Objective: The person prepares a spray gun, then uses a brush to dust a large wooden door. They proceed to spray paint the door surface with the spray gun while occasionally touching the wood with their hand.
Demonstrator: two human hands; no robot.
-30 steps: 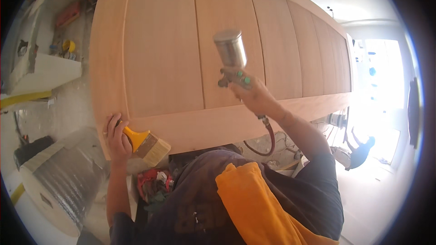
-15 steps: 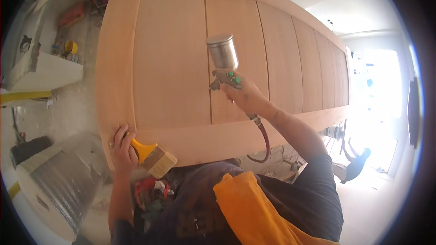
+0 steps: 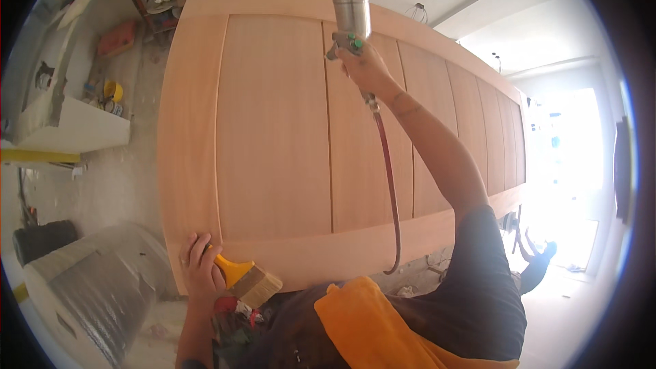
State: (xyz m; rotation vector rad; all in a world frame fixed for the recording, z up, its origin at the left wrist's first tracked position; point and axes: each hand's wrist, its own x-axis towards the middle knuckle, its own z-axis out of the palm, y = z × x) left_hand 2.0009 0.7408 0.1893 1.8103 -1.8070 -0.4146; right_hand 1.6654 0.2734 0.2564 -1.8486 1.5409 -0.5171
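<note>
A large pale-brown wooden panel door (image 3: pixel 273 130) with grooved boards lies in front of me. My right hand (image 3: pixel 365 72), arm stretched out, is closed around a spray gun (image 3: pixel 350 44) over the door's far side. The gun carries a metal cup (image 3: pixel 352 15) on top, and a dark red hose (image 3: pixel 389 178) hangs from its handle. At the door's near left corner, my left hand (image 3: pixel 202 266) is closed on a wide paintbrush (image 3: pixel 236 270) with a yellow handle. Its pale bristles point right and toward me. Parts of the left fingers are hidden.
At the lower left stands a large wrapped roll (image 3: pixel 89 294). A white counter (image 3: pixel 89 126) with a yellow tape roll (image 3: pixel 113 90) is farther left, near a red box (image 3: pixel 116 37). Shelves with cans (image 3: pixel 160 0) are at the back left. Another person (image 3: pixel 536 266) is at the right.
My right hand has moved the spray gun away from me, toward the door's far edge, and the hose has straightened. The left hand keeps the paintbrush at the near corner. The view has shifted.
</note>
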